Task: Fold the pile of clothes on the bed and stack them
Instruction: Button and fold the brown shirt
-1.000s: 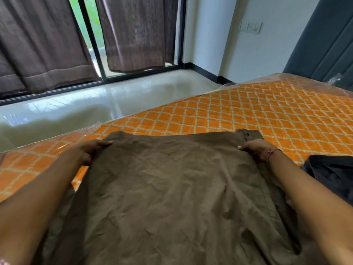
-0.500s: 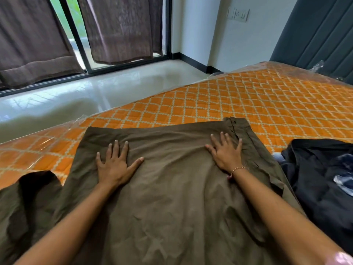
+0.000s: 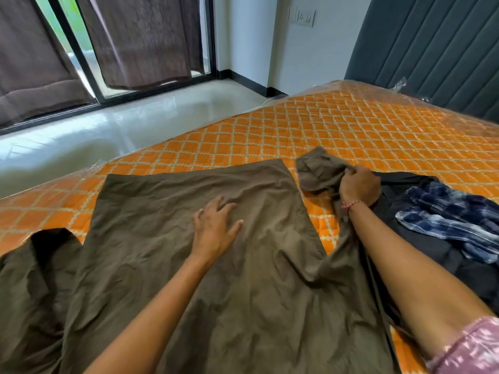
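— Where's the olive-brown garment [image 3: 172,238]?
— Spread on the bed [image 3: 351,125], under the left hand [image 3: 216,233], whose fingers lie flat.
— The right hand [image 3: 360,186]?
— Gripping its bunched sleeve [image 3: 318,168], beside the dark clothes pile [image 3: 445,225].

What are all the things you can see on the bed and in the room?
brown garment: one, olive brown, spread flat on the bed, near side
dark clothes: a heap, black, right of it
checked cloth: one, blue and white, on the heap
bed cover: one, orange with cream lattice
curtains: two, brown, at the window
switch plate: one, white, on the wall
headboard: one, grey, far right
left hand: flat on the brown garment
right hand: grips its bunched part
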`<move>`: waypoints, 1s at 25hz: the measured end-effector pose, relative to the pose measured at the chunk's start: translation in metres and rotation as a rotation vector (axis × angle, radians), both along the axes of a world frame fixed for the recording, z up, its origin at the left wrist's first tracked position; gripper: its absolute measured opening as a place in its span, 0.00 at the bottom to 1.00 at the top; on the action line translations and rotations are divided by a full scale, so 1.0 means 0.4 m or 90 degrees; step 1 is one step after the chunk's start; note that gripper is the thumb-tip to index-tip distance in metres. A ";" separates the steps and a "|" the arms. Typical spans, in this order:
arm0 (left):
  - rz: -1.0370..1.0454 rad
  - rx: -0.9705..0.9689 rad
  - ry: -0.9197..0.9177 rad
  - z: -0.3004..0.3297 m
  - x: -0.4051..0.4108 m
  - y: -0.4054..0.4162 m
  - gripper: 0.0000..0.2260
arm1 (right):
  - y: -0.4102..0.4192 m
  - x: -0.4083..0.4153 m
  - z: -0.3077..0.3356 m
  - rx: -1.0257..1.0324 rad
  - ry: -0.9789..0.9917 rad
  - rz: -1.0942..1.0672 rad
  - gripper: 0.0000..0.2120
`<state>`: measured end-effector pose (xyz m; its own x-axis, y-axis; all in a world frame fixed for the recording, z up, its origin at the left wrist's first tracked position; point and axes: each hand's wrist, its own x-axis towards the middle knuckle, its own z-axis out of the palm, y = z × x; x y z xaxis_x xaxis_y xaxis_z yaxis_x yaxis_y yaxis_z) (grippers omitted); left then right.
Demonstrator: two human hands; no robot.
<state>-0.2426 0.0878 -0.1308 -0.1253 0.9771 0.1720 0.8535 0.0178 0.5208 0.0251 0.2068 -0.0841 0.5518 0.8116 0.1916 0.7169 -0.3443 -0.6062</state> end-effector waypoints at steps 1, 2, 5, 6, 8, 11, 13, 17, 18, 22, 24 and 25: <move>-0.030 0.000 -0.107 0.020 0.017 -0.011 0.16 | -0.016 -0.020 0.048 0.057 -0.030 -0.013 0.14; -0.049 -0.029 -0.278 0.050 0.033 -0.022 0.13 | -0.038 -0.045 0.095 0.102 -0.052 0.005 0.13; -0.073 -0.184 -0.862 0.154 0.063 -0.067 0.18 | -0.153 -0.197 0.213 0.189 -0.108 0.210 0.12; -0.082 -0.192 -0.998 0.177 0.055 -0.079 0.23 | -0.201 -0.274 0.233 0.205 -0.091 0.333 0.13; -0.086 -0.109 -1.202 0.203 0.015 -0.125 0.27 | -0.331 -0.435 0.237 0.128 -0.058 0.600 0.16; 0.009 0.045 -1.243 0.201 -0.090 -0.240 0.21 | -0.543 -0.540 0.177 -0.003 -0.019 0.798 0.18; 0.109 0.099 -1.265 0.178 -0.177 -0.313 0.24 | -0.656 -0.490 0.081 0.043 -0.097 0.821 0.24; 0.504 0.152 -1.299 0.108 -0.241 -0.409 0.16 | -0.763 -0.303 -0.074 -0.062 -0.384 0.638 0.45; 0.568 0.093 -1.270 0.091 -0.211 -0.425 0.19 | -0.761 -0.267 -0.088 -0.094 -0.417 0.570 0.43; 0.476 -0.232 -1.106 0.069 -0.054 -0.433 0.18 | -0.730 -0.159 -0.023 -0.171 -0.361 0.471 0.20; 0.437 -0.258 -1.120 0.100 -0.024 -0.406 0.14 | -0.750 -0.173 0.019 -0.151 -0.268 0.537 0.15; 0.437 -0.224 -1.147 0.121 -0.025 -0.397 0.16 | -0.772 -0.196 0.035 -0.122 -0.214 0.568 0.16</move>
